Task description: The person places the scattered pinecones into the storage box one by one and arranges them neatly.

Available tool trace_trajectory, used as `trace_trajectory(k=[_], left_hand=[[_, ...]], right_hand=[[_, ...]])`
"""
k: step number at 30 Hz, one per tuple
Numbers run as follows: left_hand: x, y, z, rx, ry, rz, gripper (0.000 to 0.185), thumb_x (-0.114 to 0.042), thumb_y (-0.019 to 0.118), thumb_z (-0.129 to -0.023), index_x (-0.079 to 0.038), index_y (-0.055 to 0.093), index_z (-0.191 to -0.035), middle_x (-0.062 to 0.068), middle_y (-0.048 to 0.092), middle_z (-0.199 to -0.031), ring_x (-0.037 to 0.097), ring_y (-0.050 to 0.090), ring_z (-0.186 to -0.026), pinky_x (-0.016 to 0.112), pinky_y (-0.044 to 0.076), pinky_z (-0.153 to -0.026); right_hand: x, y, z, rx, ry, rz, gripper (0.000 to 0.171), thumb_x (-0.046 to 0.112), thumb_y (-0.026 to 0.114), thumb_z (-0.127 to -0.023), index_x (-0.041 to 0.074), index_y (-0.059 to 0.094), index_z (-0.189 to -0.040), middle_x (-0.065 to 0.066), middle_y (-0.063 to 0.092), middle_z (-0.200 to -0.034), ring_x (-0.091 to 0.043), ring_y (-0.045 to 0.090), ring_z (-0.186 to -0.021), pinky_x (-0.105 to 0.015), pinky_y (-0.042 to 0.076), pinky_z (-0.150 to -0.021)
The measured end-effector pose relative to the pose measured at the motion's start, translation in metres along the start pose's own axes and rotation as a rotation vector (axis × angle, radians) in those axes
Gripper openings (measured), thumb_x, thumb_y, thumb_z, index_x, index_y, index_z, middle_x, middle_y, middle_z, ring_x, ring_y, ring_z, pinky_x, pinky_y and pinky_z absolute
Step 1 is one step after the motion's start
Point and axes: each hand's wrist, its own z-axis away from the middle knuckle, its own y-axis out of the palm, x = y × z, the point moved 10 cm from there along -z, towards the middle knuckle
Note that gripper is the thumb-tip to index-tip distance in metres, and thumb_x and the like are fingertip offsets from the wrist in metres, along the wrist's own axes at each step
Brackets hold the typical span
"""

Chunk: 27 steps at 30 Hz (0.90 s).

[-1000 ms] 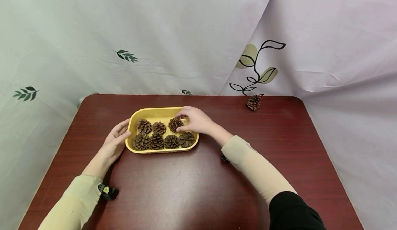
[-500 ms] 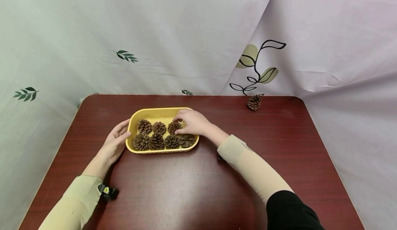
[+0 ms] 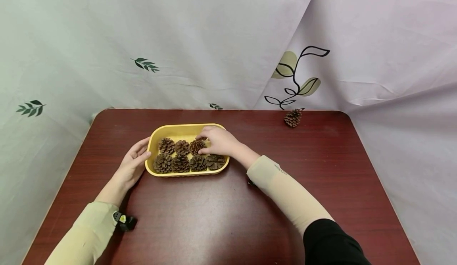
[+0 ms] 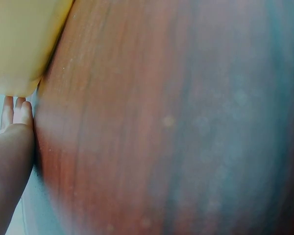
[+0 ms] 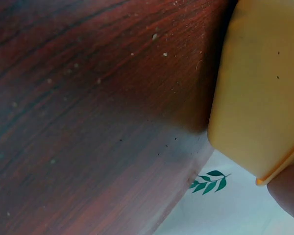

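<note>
Right hand (image 3: 218,141) fingers pinching seventh pine cone (image 3: 197,146) into yellow tray (image 3: 178,129); left hand (image 3: 133,162) fingers relaxed, bracing its rim. One stray cone (image 3: 292,118) left on worktop (image 3: 221,209).

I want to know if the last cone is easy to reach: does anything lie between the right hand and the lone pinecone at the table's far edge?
Nothing visible does. Bare table separates the right hand, at the yellow tray, from the lone pinecone.
</note>
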Motion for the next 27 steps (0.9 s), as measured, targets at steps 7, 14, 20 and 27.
trace_trajectory(k=[7, 14, 20, 27], left_hand=[[0.000, 0.000, -0.001, -0.004, 0.001, 0.007, 0.048, 0.014, 0.036, -0.095, -0.002, 0.037, -0.141, 0.003, 0.056, -0.130, 0.014, 0.059, -0.112, 0.023, 0.050, -0.090], [0.000, 0.001, -0.002, 0.001, -0.005, 0.015, 0.048, 0.014, 0.035, -0.095, -0.003, 0.038, -0.141, 0.002, 0.056, -0.130, 0.014, 0.060, -0.111, 0.023, 0.050, -0.089], [0.000, 0.002, 0.000, 0.014, -0.007, 0.020, 0.049, 0.014, 0.035, -0.096, -0.003, 0.036, -0.142, 0.002, 0.055, -0.132, 0.014, 0.058, -0.113, 0.023, 0.050, -0.090], [0.001, 0.000, 0.000, -0.002, -0.012, 0.016, 0.050, 0.014, 0.035, -0.096, -0.003, 0.036, -0.142, 0.003, 0.056, -0.131, 0.014, 0.059, -0.112, 0.023, 0.050, -0.090]], right_hand=[[-0.001, 0.000, 0.002, 0.000, -0.001, -0.006, 0.049, 0.044, 0.071, -0.082, 0.017, 0.062, -0.122, 0.004, 0.061, -0.118, -0.009, 0.056, -0.105, -0.024, 0.043, -0.095], [-0.002, -0.006, 0.005, -0.018, -0.020, -0.042, 0.049, 0.043, 0.071, -0.082, 0.016, 0.062, -0.123, 0.004, 0.061, -0.117, -0.010, 0.055, -0.108, -0.026, 0.042, -0.098], [-0.011, -0.019, 0.013, -0.090, -0.020, -0.084, 0.048, 0.038, 0.073, -0.081, 0.016, 0.062, -0.122, 0.003, 0.061, -0.118, -0.011, 0.055, -0.111, -0.027, 0.040, -0.101], [-0.036, -0.045, 0.031, -0.226, 0.001, -0.158, 0.044, 0.029, 0.076, -0.080, 0.013, 0.064, -0.119, 0.003, 0.062, -0.112, -0.011, 0.057, -0.104, -0.028, 0.043, -0.096]])
